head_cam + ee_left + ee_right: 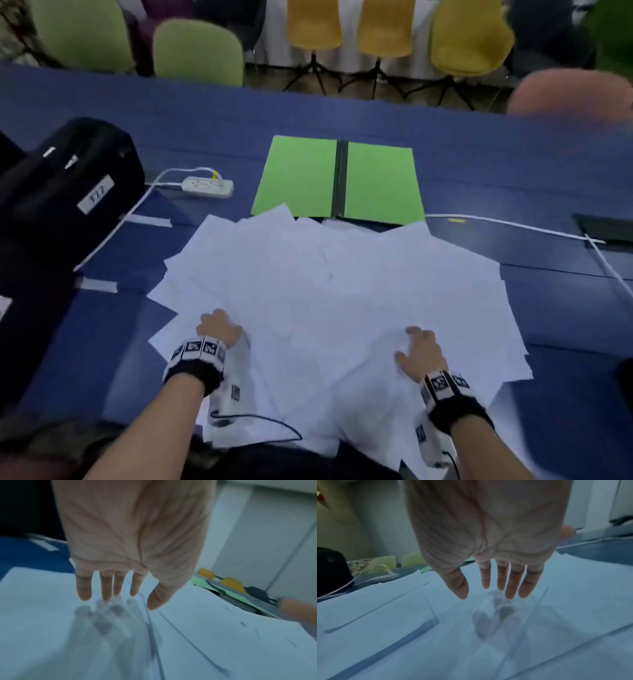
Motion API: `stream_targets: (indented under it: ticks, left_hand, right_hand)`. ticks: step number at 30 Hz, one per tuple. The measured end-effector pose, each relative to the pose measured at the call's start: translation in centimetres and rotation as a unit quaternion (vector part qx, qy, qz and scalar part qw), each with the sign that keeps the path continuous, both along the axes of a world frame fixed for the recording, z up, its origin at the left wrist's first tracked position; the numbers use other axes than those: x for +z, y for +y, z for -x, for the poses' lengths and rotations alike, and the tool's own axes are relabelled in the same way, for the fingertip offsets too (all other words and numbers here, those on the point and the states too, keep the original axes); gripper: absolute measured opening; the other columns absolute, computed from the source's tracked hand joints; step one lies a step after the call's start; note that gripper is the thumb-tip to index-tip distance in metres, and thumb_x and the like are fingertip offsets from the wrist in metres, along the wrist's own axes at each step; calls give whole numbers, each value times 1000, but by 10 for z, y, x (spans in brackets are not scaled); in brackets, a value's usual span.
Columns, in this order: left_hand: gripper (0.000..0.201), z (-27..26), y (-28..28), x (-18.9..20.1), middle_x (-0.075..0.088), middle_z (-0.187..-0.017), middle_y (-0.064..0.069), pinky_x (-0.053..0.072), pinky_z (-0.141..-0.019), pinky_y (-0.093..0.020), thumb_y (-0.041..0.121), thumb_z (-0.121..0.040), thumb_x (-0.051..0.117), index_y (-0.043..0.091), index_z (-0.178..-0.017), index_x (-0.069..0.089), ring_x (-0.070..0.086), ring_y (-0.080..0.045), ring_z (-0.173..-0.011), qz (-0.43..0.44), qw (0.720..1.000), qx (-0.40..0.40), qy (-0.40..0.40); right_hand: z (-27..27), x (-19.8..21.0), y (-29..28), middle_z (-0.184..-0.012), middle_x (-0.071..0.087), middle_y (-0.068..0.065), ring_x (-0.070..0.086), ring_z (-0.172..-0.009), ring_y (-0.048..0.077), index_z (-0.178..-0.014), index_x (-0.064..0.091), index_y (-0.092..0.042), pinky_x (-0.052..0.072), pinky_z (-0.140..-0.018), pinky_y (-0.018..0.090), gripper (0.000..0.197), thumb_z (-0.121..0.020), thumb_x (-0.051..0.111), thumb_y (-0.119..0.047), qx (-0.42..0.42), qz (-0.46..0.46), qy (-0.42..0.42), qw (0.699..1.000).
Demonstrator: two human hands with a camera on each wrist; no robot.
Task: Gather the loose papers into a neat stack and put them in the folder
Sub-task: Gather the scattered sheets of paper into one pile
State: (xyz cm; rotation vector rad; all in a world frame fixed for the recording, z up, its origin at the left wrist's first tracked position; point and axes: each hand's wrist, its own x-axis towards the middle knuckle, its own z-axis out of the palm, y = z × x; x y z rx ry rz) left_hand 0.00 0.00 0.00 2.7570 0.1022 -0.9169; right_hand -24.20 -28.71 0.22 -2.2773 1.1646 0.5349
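Note:
Several loose white papers (329, 291) lie fanned out over the near half of the blue table. Behind them an open green folder (298, 174) with a dark spine lies flat; the papers overlap its near edge. My left hand (219, 329) hovers palm down over the left side of the pile. The left wrist view shows its fingers (106, 588) straight and spread a little above the papers (51, 628), casting shadows. Over the right side, my right hand (419, 353) is also palm down, its fingers (511, 582) straight just above the sheets (402, 628). Neither hand holds anything.
A black bag (65, 178) sits at the left. A white power strip (207, 186) with its cable lies beside the folder. Another white cable (513, 224) crosses the table on the right. Green and yellow chairs (380, 27) stand beyond the far edge.

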Motion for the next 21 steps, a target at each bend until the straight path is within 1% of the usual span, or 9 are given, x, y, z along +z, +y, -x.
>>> stream_targets:
  ticks: [2,4,7,9,12,15,16,18,21]
  left_hand:
    - [65,-6,6,5,34,-143,-21,38,-103,-40,33,-88,57,1,-139,32,41,-36,-130,-14,996,86,-7]
    - [78,-14,17,10,28,-147,-22,36,-103,-42,40,-85,58,-2,-142,25,38,-37,-133,4,983,181,-15]
    - [89,-17,30,7,31,-147,-20,36,-103,-45,53,-81,56,1,-145,23,40,-38,-132,24,966,257,0]
    - [94,-23,26,4,38,-145,-21,38,-102,-47,55,-76,61,3,-145,23,45,-40,-127,64,954,292,10]
    - [92,-28,12,0,42,-142,-24,40,-103,-49,50,-76,68,4,-141,24,49,-40,-124,136,943,305,11]
    - [94,-26,-1,-1,40,-143,-23,36,-104,-47,55,-77,67,2,-141,23,46,-38,-128,146,946,289,14]
    - [97,-26,-4,2,38,-143,-22,35,-105,-48,60,-75,66,3,-141,24,44,-38,-129,142,946,292,10]
    - [102,-30,-6,4,34,-144,-22,32,-108,-50,70,-70,61,3,-140,27,37,-38,-132,103,950,295,10]
    - [104,-39,-9,9,26,-146,-18,29,-108,-49,73,-71,57,4,-142,27,31,-38,-135,63,953,296,30]
  right_hand:
    - [-18,-2,3,-140,31,14,44,-124,37,-140,31,-14,42,-98,43,63,-87,57,-34,-107,9,17,994]
    - [-34,1,8,-139,30,18,41,-123,40,-139,28,-8,41,-99,47,68,-85,59,-36,-202,13,39,978]
    - [-47,0,18,-138,28,17,37,-124,38,-136,26,-8,38,-98,47,69,-84,60,-37,-237,15,80,968]
    - [-54,-3,22,-140,27,17,34,-126,39,-138,23,-8,38,-96,47,71,-84,60,-35,-234,8,83,969]
    - [-58,-11,32,-142,26,16,31,-127,37,-141,22,-11,40,-92,44,71,-85,57,-35,-195,12,73,978]
    - [-57,-20,38,-149,24,14,32,-130,38,-145,22,-13,38,-100,44,73,-86,57,-36,-131,3,22,991]
    - [-56,-21,36,-149,26,14,34,-130,38,-145,24,-13,36,-103,44,72,-86,58,-34,-130,-4,-10,991]
    - [-48,-20,27,-147,29,13,40,-127,38,-142,31,-13,38,-104,46,69,-84,62,-32,-191,6,-44,980]
    - [-23,-16,5,-145,27,15,39,-124,40,-139,30,-12,37,-100,51,74,-79,66,-36,-345,70,14,936]
